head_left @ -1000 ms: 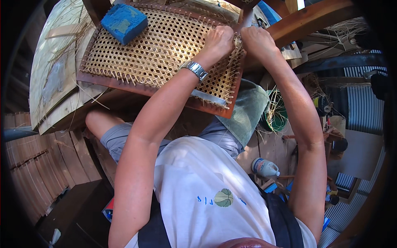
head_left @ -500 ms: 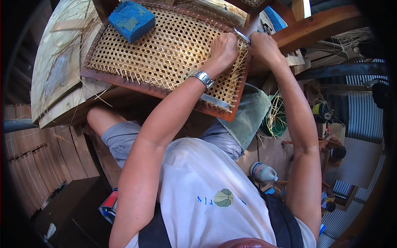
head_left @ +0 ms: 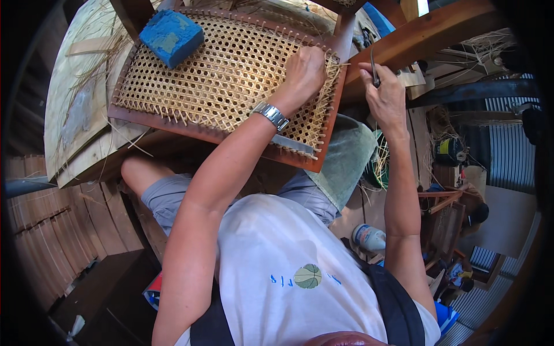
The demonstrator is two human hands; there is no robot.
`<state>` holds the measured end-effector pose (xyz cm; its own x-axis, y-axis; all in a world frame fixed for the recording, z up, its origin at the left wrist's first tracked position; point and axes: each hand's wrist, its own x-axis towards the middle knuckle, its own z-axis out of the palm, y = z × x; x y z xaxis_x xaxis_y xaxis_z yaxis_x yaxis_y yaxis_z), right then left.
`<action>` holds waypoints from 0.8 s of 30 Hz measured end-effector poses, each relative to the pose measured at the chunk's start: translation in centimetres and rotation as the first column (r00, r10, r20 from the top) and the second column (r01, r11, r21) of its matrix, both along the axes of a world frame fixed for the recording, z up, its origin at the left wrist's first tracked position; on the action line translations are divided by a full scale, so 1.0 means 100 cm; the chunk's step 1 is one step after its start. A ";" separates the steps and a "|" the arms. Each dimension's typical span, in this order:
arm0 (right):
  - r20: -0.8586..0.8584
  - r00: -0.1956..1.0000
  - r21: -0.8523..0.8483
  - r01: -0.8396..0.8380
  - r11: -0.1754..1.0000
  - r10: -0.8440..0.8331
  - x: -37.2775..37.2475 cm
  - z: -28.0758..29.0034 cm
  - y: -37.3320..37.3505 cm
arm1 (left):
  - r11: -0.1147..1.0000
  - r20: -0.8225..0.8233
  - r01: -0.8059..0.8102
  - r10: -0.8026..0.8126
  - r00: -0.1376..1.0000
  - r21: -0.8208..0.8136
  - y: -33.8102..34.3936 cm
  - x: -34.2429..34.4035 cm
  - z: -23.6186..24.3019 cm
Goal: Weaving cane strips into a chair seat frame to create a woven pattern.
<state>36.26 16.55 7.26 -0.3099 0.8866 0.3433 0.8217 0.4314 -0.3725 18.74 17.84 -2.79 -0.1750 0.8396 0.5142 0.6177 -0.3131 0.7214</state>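
A cane-woven panel (head_left: 225,63) in a reddish-brown wooden frame lies across my lap, with strands and small pegs along its edges. My left hand (head_left: 306,72) is closed and rests on the weave near the panel's right edge; what its fingers pinch, if anything, is hidden. To the right of the frame, my right hand (head_left: 385,101) is raised off the panel and grips a slim metal tool (head_left: 374,64) with a narrow tip pointing up. Whether it is a blade or an awl I cannot tell. A blue block (head_left: 171,38) sits on the panel's far left corner.
A pale wooden board (head_left: 78,118) with loose cane strands lies to the left. A thick wooden beam (head_left: 438,32) crosses the upper right. On the plank floor stand a white jug (head_left: 368,237) and a green container with strands (head_left: 378,167). Other people are at the far right.
My right hand has drawn away from the panel's edge, rightward and nearer to me, with the metal tool in it. My left hand stays by the edge, shifted slightly left along with the view.
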 end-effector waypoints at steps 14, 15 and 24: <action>-0.689 0.642 -0.428 0.015 0.904 -0.337 0.090 -0.023 0.073 | 0.951 -0.025 0.035 -0.045 0.999 -0.308 -0.009 -0.012 0.015; -0.642 0.667 -0.560 -0.071 0.826 -0.378 0.112 -0.031 0.104 | 0.946 0.003 0.004 -0.003 1.000 -0.323 -0.010 -0.010 0.015; -0.682 0.702 -0.510 -0.658 0.554 0.206 0.070 -0.033 0.195 | 0.930 0.044 0.001 0.016 0.999 -0.368 -0.019 0.000 0.021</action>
<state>43.25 36.09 3.93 -0.7071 0.7045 -0.0610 0.1917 0.1080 -0.9755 18.75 15.98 -0.68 -0.1977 0.9669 0.1614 0.5833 -0.0163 0.8121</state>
